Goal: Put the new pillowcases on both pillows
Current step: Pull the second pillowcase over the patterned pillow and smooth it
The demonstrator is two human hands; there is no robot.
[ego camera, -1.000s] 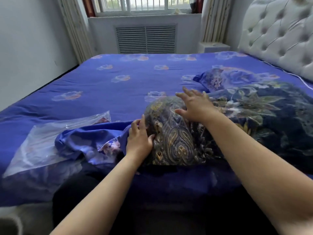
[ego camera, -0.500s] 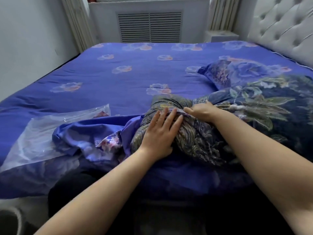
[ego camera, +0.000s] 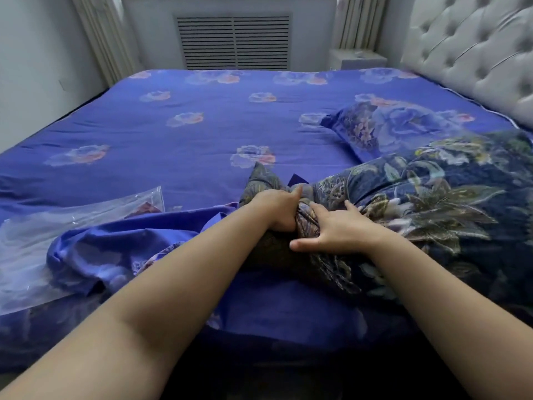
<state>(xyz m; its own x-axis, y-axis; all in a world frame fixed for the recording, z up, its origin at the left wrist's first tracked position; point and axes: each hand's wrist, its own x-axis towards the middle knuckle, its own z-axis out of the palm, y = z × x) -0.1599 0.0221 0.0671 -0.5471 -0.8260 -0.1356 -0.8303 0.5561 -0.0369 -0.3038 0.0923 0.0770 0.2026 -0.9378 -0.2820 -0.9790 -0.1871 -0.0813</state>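
Dark floral pillow [ego camera: 427,215] w/ bunched end is gripped by left hand [ego camera: 278,207]; right hand [ego camera: 339,233], fingers spread flat, is pressed beside it. Blue pillowcase [ego camera: 121,252] lies left of pillow.

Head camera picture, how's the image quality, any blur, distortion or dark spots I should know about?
Head view: soft overall; wide-angle bending curves the tufted headboard and stretches both forearms. Head view: even daylight on the bed sheet, no glare. Head view: deep shadow along the bottom edge; left hand and right hand on the dark patterned pillow stay readable.
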